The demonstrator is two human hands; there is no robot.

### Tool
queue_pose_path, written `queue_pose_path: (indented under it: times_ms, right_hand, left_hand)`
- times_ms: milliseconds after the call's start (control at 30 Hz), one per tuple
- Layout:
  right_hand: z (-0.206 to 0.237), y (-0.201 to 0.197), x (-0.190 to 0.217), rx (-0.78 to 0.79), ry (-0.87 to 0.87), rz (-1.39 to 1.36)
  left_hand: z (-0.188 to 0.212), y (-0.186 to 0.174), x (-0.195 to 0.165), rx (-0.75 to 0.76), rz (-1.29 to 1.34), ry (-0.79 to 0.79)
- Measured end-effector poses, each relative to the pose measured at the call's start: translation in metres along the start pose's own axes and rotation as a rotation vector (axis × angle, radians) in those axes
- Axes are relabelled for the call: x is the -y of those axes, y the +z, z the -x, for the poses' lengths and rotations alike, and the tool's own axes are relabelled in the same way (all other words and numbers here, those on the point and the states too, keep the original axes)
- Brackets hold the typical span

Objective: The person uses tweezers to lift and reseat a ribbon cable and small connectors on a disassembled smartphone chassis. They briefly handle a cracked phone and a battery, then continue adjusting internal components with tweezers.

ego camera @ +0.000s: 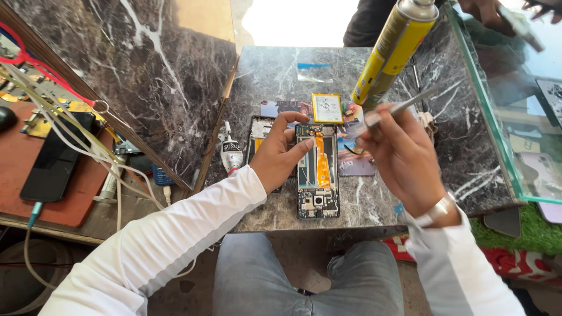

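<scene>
While the left hand [280,153] presses down on the opened phone [317,171], its thumb and fingers spread over the phone's upper left edge, the right hand [404,155] hovers just to the right of it, closed around a thin metal tool [404,106] whose tip points up and away to the right. The phone lies face down on the dark marble counter [275,73], back cover off, with an orange flex cable [322,164] running down its middle and the camera module near its lower end. Just above the phone lies a flat battery [327,108] with a yellow border. A yellow spray can [393,50] stands tilted in view beyond the right hand. A small glue tube [231,151] rests on the counter left of the left hand. Far left, a black phone [55,158] sits on a reddish mat [79,196] under white cables [70,131]. A glass case [497,117] borders the counter on the right, and another person's hand [489,11] shows above it.
</scene>
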State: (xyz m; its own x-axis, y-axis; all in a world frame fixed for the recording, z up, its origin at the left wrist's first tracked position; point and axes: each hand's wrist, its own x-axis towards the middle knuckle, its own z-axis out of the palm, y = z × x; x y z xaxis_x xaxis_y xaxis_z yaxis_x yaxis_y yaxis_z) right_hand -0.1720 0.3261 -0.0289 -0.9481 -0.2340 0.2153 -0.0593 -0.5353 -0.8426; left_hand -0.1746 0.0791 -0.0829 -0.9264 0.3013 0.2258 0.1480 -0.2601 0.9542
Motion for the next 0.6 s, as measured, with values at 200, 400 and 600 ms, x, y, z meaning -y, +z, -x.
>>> queue_pose_path:
  times_ms: [200,400,600]
  right_hand:
    - [-0.076,0.012,-0.01,0.205,-0.415,0.492]
    - [-0.099,-0.027,-0.038,0.18,-0.421,0.514]
    - [-0.117,-0.062,-0.046,0.266,-0.321,0.422]
  left_hand:
    - [-0.018,0.002,-0.009,-0.053,-0.123,-0.026]
    - [-0.053,0.002,0.007,-0.036,-0.055,-0.001]
    - [-0.082,0.001,0.028,-0.052,-0.077,-0.036]
